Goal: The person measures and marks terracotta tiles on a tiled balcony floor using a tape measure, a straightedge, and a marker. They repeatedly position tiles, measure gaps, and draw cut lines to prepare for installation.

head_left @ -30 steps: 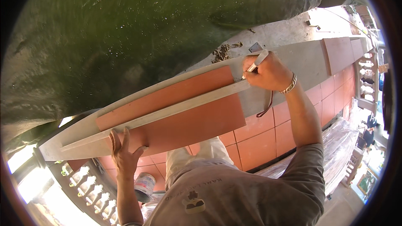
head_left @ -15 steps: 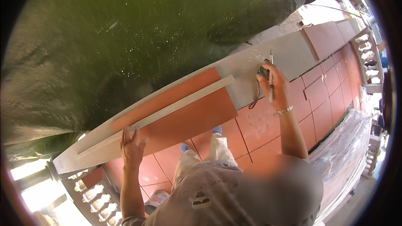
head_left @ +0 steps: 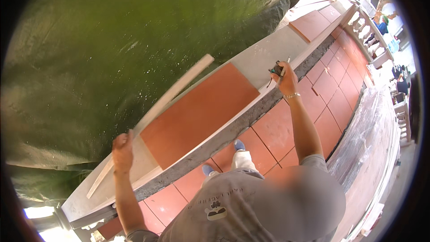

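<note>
dark lettering [head_left: 216, 196] (beside a small figure [head_left: 217, 213]) marks the grey shirt [head_left: 244, 215].

Grey-brown shirt [head_left: 192, 224], short sleeves [head_left: 314, 163]; chest print [head_left: 217, 213], small cartoon figure in dark glasses under curved lettering. Pale off-white trousers [head_left: 243, 161]. Blue shoes [head_left: 239, 145]. Silvery link bracelet [head_left: 292, 95], right arm [head_left: 306, 127].

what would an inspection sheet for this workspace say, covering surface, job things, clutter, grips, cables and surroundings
Surface: grey ledge, partly bare.
Job's things: large red tile flat on the ledge; pale strip at an angle, one end showing against the green sheet.
Clutter: two smaller-looking tiles toward the ledge's far end.
Grips: left grip holds the strip, slightly blurred; right grip holds a dark object and a slim pen-like tool.
Cables: nothing seen that is clearly one.
Surroundings: red tiled floor, clear plastic sheeting, balustrade.
</note>
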A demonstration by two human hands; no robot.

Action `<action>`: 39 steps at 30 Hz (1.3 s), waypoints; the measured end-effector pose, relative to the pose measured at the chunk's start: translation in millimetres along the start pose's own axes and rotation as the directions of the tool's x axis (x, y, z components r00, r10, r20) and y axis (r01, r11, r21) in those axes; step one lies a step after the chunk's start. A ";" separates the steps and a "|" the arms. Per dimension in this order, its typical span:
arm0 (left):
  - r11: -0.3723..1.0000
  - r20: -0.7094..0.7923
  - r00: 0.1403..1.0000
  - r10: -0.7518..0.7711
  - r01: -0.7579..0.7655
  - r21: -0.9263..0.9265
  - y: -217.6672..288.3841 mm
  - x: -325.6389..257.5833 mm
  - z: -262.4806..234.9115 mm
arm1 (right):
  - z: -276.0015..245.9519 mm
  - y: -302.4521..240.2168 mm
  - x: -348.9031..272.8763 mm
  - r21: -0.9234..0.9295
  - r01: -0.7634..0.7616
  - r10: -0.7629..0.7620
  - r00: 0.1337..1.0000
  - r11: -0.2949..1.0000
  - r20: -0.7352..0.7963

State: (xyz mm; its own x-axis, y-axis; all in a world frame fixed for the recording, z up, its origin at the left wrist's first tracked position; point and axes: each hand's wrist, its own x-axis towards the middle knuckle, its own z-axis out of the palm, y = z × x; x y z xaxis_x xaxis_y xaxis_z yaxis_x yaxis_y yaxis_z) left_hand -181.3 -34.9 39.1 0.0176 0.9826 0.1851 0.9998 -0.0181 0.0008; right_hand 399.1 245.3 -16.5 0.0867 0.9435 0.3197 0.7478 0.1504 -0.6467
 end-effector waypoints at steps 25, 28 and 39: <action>0.701 -0.034 0.709 -0.704 0.702 0.122 -238.6 -294.9 23.8 | 179.8 -334.9 -287.5 0.603 0.505 -0.786 0.429 0.617 0.445; 0.763 -0.182 0.746 -0.641 0.644 -0.053 -203.6 -281.0 24.7 | 219.0 -353.2 -306.0 0.547 0.617 -0.819 0.343 0.566 0.460; -0.305 0.558 0.795 -0.238 0.484 -0.820 41.2 -196.2 48.6 | 174.5 -325.9 -285.6 0.546 0.426 -0.655 0.675 0.722 0.339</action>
State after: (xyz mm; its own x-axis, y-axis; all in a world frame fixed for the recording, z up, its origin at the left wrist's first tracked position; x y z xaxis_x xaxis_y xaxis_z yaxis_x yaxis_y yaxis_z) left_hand -143.4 -219.4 -44.9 -0.2213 0.8889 -0.4012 -0.2995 0.3295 0.8954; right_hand 15.8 -21.7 -17.9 -0.6545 0.6388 0.4044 0.2174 0.6714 -0.7085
